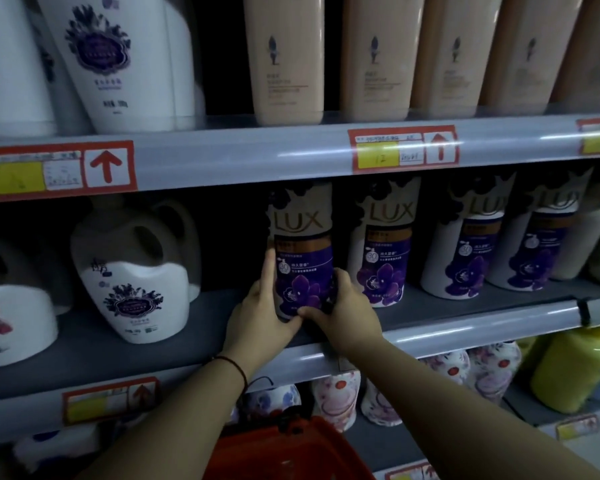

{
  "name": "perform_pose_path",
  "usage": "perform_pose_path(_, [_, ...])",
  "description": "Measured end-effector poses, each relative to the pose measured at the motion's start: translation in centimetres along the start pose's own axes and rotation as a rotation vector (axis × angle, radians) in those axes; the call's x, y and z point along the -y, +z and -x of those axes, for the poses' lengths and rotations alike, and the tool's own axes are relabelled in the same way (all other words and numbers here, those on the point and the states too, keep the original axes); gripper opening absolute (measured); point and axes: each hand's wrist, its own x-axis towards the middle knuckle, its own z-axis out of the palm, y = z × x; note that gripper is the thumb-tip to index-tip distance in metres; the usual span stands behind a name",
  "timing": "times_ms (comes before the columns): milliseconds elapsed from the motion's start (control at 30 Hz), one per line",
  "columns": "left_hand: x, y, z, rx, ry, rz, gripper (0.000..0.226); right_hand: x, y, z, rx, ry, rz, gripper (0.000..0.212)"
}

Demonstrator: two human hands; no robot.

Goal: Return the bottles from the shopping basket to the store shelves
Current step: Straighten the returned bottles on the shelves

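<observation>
A purple-and-white Lux bottle (pixel 303 258) stands upright on the middle shelf (pixel 125 344), at the left end of a row of matching Lux bottles (pixel 385 251). Both hands grip its lower part. My left hand (pixel 262 313) wraps its left side with the forefinger pointing up along the label. My right hand (pixel 345 306) clasps its right side and bottom. The red shopping basket (pixel 291 452) hangs below at the bottom of the view, its inside hidden.
White jugs with handles (pixel 136 271) stand to the left on the same shelf, with a gap between them and the held bottle. Peach bottles (pixel 288 57) fill the upper shelf. Floral bottles (pixel 333 396) and a yellow bottle (pixel 572 368) sit on the lower shelf.
</observation>
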Motion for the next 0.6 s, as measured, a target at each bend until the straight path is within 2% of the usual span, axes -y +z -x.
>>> perform_pose_path(67, [-0.4,0.0,0.2,-0.017,-0.030,-0.039,0.115,-0.5,-1.3,0.2,-0.012,-0.073,-0.013,0.083])
perform_pose_path(133, [-1.1,0.0,0.6,-0.138,-0.009,-0.159,0.115,-1.6,-3.3,0.4,-0.173,-0.172,0.097,0.076])
perform_pose_path(200, [-2.7,0.4,0.9,-0.280,0.204,-0.256,0.109,-3.3,-5.3,0.3,-0.366,-0.178,0.198,0.076])
perform_pose_path(233, [-3.9,1.1,1.0,-0.284,0.334,-0.252,0.102,-4.1,-6.1,0.0,-0.401,-0.140,0.215,0.082])
perform_pose_path(267, [-5.2,2.1,0.9,-0.232,0.415,-0.201,0.092,-4.8,-6.6,-0.3,-0.377,-0.090,0.207,0.089])
perform_pose_path(300, [-6.6,3.2,0.8,-0.157,0.410,-0.118,0.085,-5.2,-6.9,-0.6,-0.313,-0.047,0.175,0.097])
perform_pose_path(367, [-8.8,5.6,0.1,-0.009,0.205,0.090,0.083,-6.0,-6.6,-1.0,-0.172,0.018,0.099,0.108])
perform_pose_path(433, [-9.5,7.7,-1.0,0.029,-0.002,0.164,0.088,-6.6,-6.1,-1.0,-0.096,0.089,0.098,0.110])
perform_pose_path(533, [-8.9,9.0,-2.1,0.023,-0.137,0.168,0.087,-7.2,-5.9,-1.3,-0.119,0.116,0.117,0.097])
perform_pose_path(600, [-8.1,9.2,-2.2,0.012,-0.165,0.119,0.082,-7.4,-5.9,-1.5,-0.118,0.092,0.131,0.092])
